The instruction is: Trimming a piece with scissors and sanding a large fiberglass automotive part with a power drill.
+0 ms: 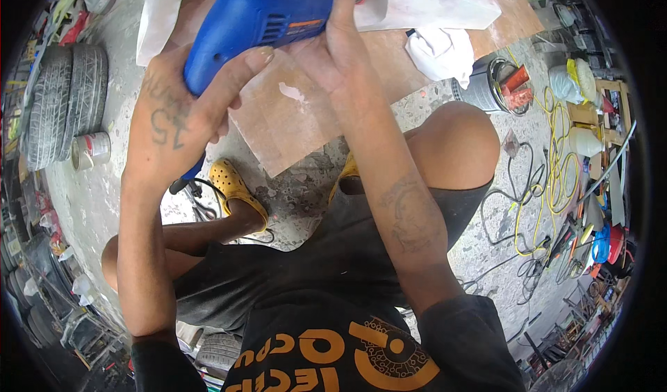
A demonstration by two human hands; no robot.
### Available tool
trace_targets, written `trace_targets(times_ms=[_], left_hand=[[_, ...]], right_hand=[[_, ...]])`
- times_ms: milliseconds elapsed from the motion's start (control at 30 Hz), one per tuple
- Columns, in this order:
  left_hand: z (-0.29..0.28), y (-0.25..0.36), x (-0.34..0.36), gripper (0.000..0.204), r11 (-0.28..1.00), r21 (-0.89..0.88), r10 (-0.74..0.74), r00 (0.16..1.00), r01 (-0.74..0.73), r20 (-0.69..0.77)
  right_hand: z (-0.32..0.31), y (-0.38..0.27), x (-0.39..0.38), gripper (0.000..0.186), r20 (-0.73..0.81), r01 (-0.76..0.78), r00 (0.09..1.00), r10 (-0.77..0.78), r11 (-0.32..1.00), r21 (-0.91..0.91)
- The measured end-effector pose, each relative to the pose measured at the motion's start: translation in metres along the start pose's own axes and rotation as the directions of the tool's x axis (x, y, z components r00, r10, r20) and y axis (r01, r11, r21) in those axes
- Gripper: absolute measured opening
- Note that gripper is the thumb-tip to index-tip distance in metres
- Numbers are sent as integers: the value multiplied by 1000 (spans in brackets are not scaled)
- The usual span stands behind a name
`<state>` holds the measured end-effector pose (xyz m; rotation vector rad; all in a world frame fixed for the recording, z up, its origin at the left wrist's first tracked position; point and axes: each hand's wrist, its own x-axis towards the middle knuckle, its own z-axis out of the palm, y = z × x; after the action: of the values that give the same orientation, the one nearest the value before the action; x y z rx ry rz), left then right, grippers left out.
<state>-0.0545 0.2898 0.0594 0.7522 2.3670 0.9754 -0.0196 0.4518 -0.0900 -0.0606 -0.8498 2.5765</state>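
Note:
A blue corded power tool (243, 24), shaped like a drill with vent slots in its body, is at the top of the view; its front end is cut off by the edge. My left hand (170, 118) is closed around its handle, thumb along the side. My right hand (332, 55) supports the body from below and from the right, its fingers partly hidden by the tool. Behind the tool lies a large white-painted piece (431, 3) with a smooth, curved surface. Beneath it spreads a brown flat sheet (278, 138) with a pale smear.
A white cloth (439, 53) lies on the sheet's right part, near a metal bucket (483, 90) with red-handled tools. Yellow and black cords (549, 177) coil on the right floor. Tires (62, 104) and a small can (91, 150) stand left. My yellow clogs (240, 190) rest below.

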Motion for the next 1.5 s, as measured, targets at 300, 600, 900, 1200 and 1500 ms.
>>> trace_targets(times_ms=[300, 600, 900, 1200, 1500], left_hand=[[-21, 10, -12, 53, 989, 133, -65, 997, 70, -40], [-33, 46, 1, 54, 966, 257, -3, 1000, -4, 29], [-65, -1, -85, 57, 990, -38, -136, 990, 134, -45], [-63, -81, -155, 54, 861, -453, -266, 964, 230, -16], [-87, -116, -178, 50, 841, -513, -254, 963, 172, -93]], right_hand=[[30, 18, 13, 79, 35, -45, 999, 34, 923, 381], [29, 9, 15, 77, 117, -102, 992, 42, 816, 569], [1, -42, -29, 55, 327, 104, 805, 495, 425, -899], [-71, -2, 7, 59, 121, -63, 950, -287, -559, -827], [-34, 11, -15, 75, 351, 502, 856, 378, -450, -738]])
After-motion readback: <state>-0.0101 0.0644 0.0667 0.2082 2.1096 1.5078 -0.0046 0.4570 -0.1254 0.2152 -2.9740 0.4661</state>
